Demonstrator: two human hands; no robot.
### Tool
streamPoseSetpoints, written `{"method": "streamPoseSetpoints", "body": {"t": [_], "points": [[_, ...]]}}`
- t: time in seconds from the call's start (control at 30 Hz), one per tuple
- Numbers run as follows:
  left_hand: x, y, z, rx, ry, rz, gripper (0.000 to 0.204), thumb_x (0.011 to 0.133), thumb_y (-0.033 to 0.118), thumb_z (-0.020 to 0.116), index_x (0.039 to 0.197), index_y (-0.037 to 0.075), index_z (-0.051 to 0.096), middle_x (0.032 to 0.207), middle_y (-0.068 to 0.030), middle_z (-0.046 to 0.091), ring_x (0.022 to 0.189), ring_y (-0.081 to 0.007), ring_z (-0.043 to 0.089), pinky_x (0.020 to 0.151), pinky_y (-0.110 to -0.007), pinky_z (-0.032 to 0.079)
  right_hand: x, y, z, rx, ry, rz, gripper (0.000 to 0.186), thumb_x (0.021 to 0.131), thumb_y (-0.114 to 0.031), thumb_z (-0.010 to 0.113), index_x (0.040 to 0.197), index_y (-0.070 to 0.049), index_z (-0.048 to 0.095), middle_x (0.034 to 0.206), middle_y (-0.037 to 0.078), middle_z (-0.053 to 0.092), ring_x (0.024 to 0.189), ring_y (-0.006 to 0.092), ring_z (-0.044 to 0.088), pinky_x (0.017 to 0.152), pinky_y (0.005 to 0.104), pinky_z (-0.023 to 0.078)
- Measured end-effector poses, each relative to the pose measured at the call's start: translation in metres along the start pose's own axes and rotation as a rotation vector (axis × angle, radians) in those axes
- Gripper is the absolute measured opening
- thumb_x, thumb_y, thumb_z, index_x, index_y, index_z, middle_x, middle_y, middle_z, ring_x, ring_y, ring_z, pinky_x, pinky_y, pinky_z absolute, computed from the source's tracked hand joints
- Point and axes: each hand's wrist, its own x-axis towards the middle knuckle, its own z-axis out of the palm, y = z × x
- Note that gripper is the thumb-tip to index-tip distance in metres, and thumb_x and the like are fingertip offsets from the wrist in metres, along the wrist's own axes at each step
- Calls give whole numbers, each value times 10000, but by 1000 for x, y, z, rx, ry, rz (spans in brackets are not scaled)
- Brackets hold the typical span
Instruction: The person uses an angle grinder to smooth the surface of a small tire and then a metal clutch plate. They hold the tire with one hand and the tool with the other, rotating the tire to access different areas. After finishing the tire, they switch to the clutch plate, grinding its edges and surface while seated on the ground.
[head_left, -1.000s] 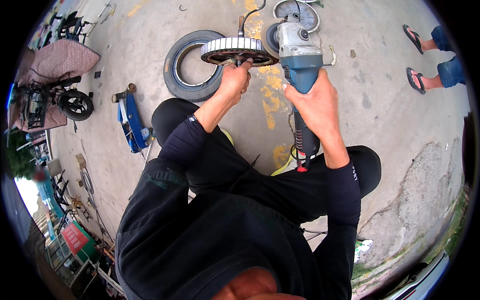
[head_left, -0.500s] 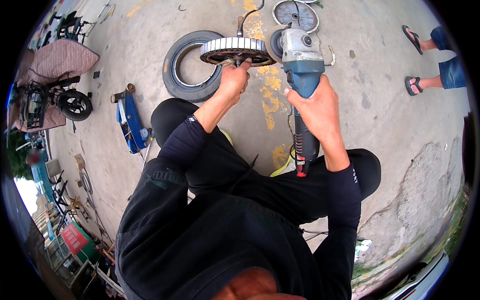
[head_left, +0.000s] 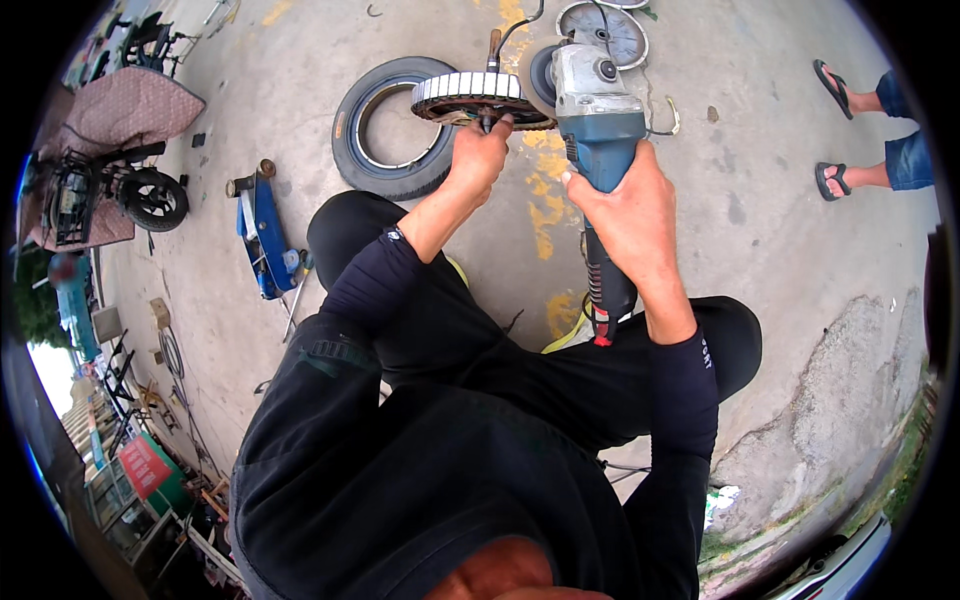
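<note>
My left hand [head_left: 480, 160] is closed around the lower axle of a hub motor stator [head_left: 475, 95], which has a silver segmented rim and a rusty, dark underside. It is held off the ground in front of me, and its other axle end [head_left: 494, 48] points away with a black cable on it. My right hand [head_left: 635, 215] grips the blue body of an angle grinder [head_left: 603, 140] with a grey metal head. The grinder's round disc [head_left: 540, 80] meets the right edge of the stator's rim in the picture; I cannot tell whether they touch.
A loose tyre [head_left: 350, 135] lies left of the stator. Silver motor covers [head_left: 615, 38] lie beyond the grinder. A blue floor jack [head_left: 262, 235] stands to the left, near a scooter with a quilted cover [head_left: 140, 110]. Another person's sandalled feet [head_left: 835, 180] are at right.
The grinder has shifted slightly left and its disc now meets the stator's right edge, where a gap showed before. The stator appears slightly further right in the picture.
</note>
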Motion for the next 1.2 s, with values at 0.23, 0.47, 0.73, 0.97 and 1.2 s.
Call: {"method": "streamPoseSetpoints", "body": {"t": [0.23,0.47,0.73,0.97,1.2], "points": [[4,-3,0,-5,4,19,292,973,340,644,868,96,524,655,19,483,464,-77,384,403,-286,280,3,19,-6,30,-29,75,464,769,-248,791,1079,36,596,893,151,704,818,244,695,766,365,541],[3,-3,-3,-12,-28,-2,277,979,328,640,880,95,528,660,25,476,469,-72,377,405,-286,278,6,17,-6,34,-38,58,466,771,-252,790,1083,33,593,910,136,699,817,223,684,766,347,537],[3,-4,1,27,-15,21,279,979,332,641,873,100,527,663,26,480,469,-71,376,404,-282,282,3,12,-2,55,-23,21,454,771,-236,794,1080,32,597,917,136,700,830,217,685,773,346,537],[8,-10,0,23,-13,55,277,974,338,640,890,95,536,688,23,496,479,-70,387,406,-280,291,1,19,-3,58,-28,51,461,774,-232,790,1097,29,588,916,134,701,828,212,685,770,343,538],[8,-13,1,62,38,49,319,963,275,635,1031,-36,652,850,-47,630,800,-141,523,731,-333,445,3,10,-5,39,-30,65,484,765,-249,789,1087,44,578,907,172,703,830,278,695,772,377,546]]}}
